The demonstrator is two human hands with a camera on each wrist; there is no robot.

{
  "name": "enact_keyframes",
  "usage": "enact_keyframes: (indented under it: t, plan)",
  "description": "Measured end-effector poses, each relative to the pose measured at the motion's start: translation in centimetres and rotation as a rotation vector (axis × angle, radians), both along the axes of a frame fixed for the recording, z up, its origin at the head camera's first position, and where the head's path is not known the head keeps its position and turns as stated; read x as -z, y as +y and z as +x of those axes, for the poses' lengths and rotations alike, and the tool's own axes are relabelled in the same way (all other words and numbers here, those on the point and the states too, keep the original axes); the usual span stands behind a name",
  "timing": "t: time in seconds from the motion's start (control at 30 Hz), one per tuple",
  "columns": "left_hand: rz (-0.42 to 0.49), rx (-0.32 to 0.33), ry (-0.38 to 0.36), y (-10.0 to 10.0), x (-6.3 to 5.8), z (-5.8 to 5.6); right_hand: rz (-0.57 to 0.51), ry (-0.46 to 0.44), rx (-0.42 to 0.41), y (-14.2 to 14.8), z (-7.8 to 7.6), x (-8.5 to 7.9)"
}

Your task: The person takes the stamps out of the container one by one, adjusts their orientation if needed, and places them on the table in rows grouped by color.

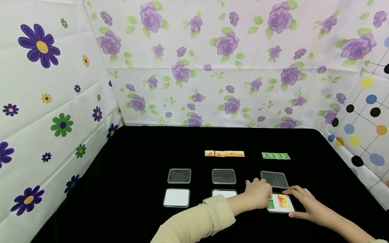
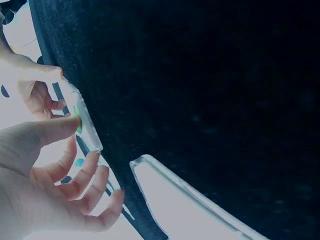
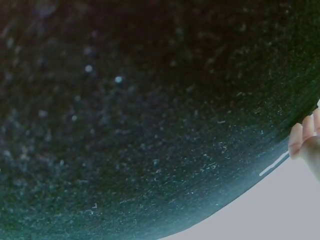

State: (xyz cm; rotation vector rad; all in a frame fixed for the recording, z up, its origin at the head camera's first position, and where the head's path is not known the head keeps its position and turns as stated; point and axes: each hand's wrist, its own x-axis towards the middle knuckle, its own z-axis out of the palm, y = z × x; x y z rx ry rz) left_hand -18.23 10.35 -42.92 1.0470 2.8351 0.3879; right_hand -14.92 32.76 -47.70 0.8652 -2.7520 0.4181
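A clear-rimmed flat case with a white face (image 1: 281,208) lies at the front right of the black table in the head view. On it are an orange-yellow picture card (image 1: 284,201) and a small green card (image 1: 271,204). My left hand (image 1: 257,194) reaches over its left side; in the left wrist view the thumb (image 2: 65,128) presses the green card, the other fingers loosely bent. My right hand (image 1: 308,206) holds the case's right end, thumb at the near corner and fingers at the far one. Fingers (image 3: 296,140) show at the right wrist view's edge; whose hand is unclear.
Behind lie dark transparent covers, one at left (image 1: 179,176), one mid (image 1: 224,176), one right (image 1: 274,179). White cases stand at left (image 1: 176,197) and middle (image 1: 225,193), the latter partly behind my sleeve. Farther back are rows of orange cards (image 1: 224,154) and green cards (image 1: 276,156).
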Motion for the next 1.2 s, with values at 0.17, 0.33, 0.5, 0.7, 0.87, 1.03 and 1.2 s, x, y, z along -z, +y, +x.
enact_keyframes:
  t: [0.17,0.33,0.5,0.7,0.87,1.03,1.2]
  plan:
    - [0.042,0.025,0.058,-0.2,0.0,0.0,-0.005,-0.039,0.013,-0.1,0.0,-0.2]
    - [0.069,0.038,0.053,-0.1,0.0,-0.1,-0.011,-0.062,0.021,-0.1,0.0,-0.3]
    - [0.066,0.037,0.069,0.0,-0.1,-0.3,-0.01,-0.056,0.024,-0.1,0.0,-0.3]
    - [0.119,0.022,0.076,-0.2,-0.2,-0.8,-0.008,-0.03,0.025,-0.1,0.1,0.0]
    - [0.186,0.029,0.038,-0.5,-0.3,-1.4,-0.007,-0.032,0.029,-0.1,0.2,0.1]
    - [0.149,0.048,0.075,-0.5,-0.6,-1.8,-0.02,-0.051,0.027,-0.1,0.1,0.0]
    - [0.13,0.041,0.07,-0.4,-0.7,-2.3,-0.018,-0.045,0.023,0.0,0.1,0.0]
